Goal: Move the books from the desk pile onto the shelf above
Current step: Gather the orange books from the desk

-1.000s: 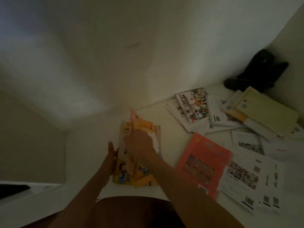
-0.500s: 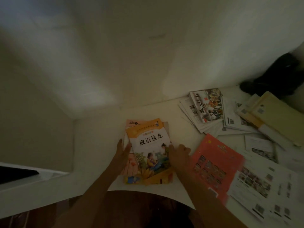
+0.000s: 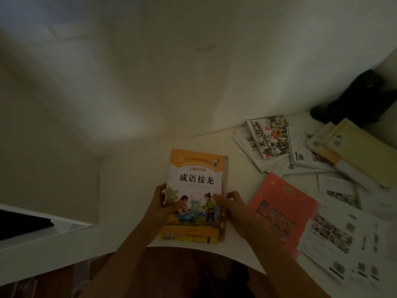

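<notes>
Since a moment ago both hands have closed on the book stack [image 3: 194, 196]: left hand [image 3: 160, 208] grips its left edge, right hand [image 3: 233, 204] its right. The stack sits by the desk [image 3: 133, 175] front edge, bare desk left, pink booklet [image 3: 281, 209] right.

A small stack of books [image 3: 194, 198] lies flat at the near edge of the white desk [image 3: 133, 190], its top cover orange and white with black Chinese characters and a drawing of children, the long side running away from the person. Other books lie loose to the right: a pink one [image 3: 279, 203] flat just beside the stack, an overlapping fan of white ones [image 3: 266, 143] farther back, and yellow ones [image 3: 354, 151] near the corner
</notes>
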A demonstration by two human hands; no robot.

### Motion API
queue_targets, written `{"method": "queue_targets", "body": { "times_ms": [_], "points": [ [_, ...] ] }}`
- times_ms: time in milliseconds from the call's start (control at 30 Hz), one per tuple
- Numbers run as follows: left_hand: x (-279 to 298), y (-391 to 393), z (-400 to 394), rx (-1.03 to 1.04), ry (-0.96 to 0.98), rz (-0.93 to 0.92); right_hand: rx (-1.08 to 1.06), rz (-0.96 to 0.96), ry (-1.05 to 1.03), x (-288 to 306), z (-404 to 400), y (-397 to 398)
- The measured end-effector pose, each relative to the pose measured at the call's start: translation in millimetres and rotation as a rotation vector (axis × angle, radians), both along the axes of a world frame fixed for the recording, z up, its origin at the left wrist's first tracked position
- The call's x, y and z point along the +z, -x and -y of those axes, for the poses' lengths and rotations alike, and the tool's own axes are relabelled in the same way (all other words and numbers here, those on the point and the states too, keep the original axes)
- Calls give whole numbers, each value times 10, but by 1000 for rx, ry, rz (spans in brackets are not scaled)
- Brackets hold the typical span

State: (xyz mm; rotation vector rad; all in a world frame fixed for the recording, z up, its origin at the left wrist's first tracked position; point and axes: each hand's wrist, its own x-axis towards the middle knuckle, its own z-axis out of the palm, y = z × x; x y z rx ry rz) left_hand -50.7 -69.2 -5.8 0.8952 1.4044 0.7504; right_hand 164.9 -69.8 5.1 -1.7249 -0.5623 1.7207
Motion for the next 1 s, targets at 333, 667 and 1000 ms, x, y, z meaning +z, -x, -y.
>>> {"method": "queue_targets", "body": {
  "times_ms": [333,667,1000],
  "points": [
    [217,-101,-9,-110,-262,-22,180,62,-511,211,208,-116],
    [425,-305,196,-44,-295,-102,99,95,-532,349,373,-57],
    [2249,-205,1021,80,-714,-322,248,44,-867,1981,714,-226]
  ]
}}
